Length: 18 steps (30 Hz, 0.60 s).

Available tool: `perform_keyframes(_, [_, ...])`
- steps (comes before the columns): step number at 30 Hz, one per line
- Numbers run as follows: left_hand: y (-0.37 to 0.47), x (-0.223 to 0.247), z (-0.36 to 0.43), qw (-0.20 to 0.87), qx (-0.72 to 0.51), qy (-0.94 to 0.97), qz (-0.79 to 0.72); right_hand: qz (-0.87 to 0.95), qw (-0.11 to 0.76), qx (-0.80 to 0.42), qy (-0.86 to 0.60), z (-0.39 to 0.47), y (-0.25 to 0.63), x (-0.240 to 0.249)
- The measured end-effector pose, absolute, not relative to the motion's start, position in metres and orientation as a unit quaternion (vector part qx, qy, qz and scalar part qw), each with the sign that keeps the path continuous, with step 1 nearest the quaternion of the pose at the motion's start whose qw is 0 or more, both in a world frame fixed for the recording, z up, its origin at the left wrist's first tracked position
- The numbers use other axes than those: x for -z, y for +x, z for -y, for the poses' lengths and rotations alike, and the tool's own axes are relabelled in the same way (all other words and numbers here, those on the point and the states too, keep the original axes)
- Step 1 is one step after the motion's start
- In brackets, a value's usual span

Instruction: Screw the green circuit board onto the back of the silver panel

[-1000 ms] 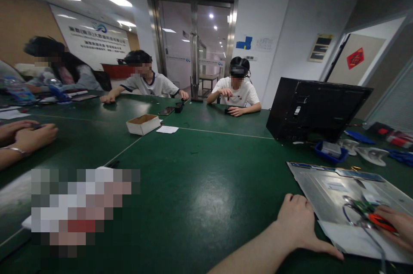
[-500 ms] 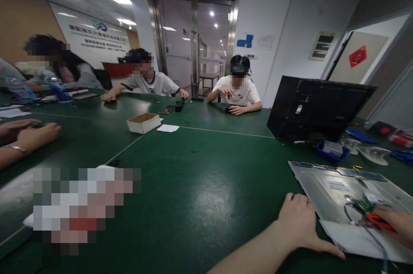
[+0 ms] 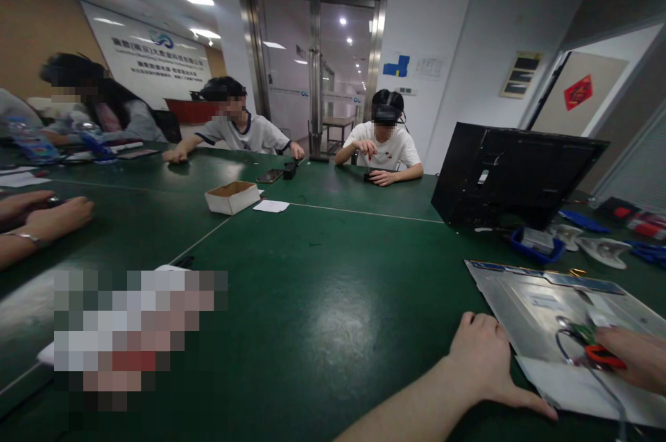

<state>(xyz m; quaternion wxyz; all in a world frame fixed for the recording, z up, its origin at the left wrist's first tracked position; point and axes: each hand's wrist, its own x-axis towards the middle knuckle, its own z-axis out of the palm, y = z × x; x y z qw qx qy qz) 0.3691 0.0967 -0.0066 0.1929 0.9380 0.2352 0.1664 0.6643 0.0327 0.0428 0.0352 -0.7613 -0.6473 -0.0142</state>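
A flat silver metal panel (image 3: pixel 525 307) lies on the green table at the right, with a sheet of white film (image 3: pixel 551 379) along its near edge. My left hand (image 3: pixel 481 359) rests against the panel's left edge, thumb stretched out and fingers lying on the table. Over the panel, my right hand (image 3: pixel 635 359) closes around pliers with red-and-black handles (image 3: pixel 606 357); their jaws cannot be made out. Just by them are a small green circuit board (image 3: pixel 578 332) and a grey cable (image 3: pixel 603 386) running toward the near edge.
Behind the panel stand a large black monitor-like casing (image 3: pixel 515 175) and a blue tray (image 3: pixel 535 245) holding a grey part. White curved pieces (image 3: pixel 603 251) lie beside it. Farther off are a small open box (image 3: pixel 232 198) and several people seated around the table (image 3: pixel 312 303).
My right hand and the pliers have shifted slightly, the red handles now turned a little differently. My left hand stays in place against the panel.
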Motion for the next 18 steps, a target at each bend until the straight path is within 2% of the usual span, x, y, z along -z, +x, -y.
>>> perform_keyframes(4, [0.371,0.010,-0.097,0.190,-0.176,0.938,-0.232,0.666,-0.001,-0.057,-0.744,-0.034,0.656,-0.053])
perform_keyframes(13, [0.371,0.010,-0.098,0.195,-0.171,0.937,-0.232,0.676,0.005,-0.052,-0.735,-0.024,0.631,-0.074])
perform_keyframes(18, [0.370,0.007,-0.096,0.183,-0.171,0.938,-0.238,0.675,0.032,-0.013,-0.737,-0.021,0.631,-0.067])
